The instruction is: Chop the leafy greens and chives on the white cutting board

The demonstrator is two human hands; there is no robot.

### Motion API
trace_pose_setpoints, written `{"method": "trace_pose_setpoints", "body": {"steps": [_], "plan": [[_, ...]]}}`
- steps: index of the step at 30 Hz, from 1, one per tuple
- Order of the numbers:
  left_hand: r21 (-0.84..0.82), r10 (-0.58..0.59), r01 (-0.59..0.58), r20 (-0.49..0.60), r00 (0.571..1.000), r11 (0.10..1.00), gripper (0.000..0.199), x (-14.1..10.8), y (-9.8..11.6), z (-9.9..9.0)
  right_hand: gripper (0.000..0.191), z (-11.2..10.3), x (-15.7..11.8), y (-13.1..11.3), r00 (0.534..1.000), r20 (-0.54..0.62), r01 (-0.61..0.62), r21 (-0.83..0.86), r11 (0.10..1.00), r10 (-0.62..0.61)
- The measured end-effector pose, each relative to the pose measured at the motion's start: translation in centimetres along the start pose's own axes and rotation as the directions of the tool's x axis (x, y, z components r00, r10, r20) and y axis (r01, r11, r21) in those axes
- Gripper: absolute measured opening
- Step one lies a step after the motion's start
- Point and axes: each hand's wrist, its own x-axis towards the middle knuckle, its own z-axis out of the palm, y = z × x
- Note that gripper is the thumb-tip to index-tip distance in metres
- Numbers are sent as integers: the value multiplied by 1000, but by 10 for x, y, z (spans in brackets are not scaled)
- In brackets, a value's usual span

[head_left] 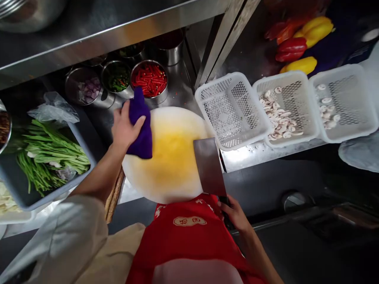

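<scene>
A purple cloth [139, 134] is gripped in my left hand [126, 125], at the left edge of a round white cutting board [166, 193] with a yellow-stained middle. My right hand [235, 215] is wrapped round the black handle of a cleaver [209, 165]. The cleaver's broad blade points away from me and overlaps the board's right side. No food lies on the visible part of the board.
Three white plastic baskets stand to the right; the middle basket [288, 110] holds sliced mushrooms. Metal pots with red chilies [150, 79], green peppers and shallots sit behind. A grey bin [90, 165] of leafy greens is at left. A steel shelf [118, 29] overhangs the back.
</scene>
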Motion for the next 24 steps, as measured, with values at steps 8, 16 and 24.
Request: {"method": "trace_pose_setpoints", "body": {"steps": [8, 16, 24], "plan": [[24, 388, -449, 464, 796, 893, 48, -73, 117, 55, 41, -3, -23, -15, 963, -225, 165, 62, 984, -148], [-273, 534, -487, 644, 549, 830, 48, -67, 50, -21, 33, -39, -26, -38, 911, -293, 334, 116, 935, -289], [64, 188, -217, 306, 933, 974, 56, -28, 169, 40, 29, -24, -38, -23, 897, -325, 347, 103, 932, -298]]}}
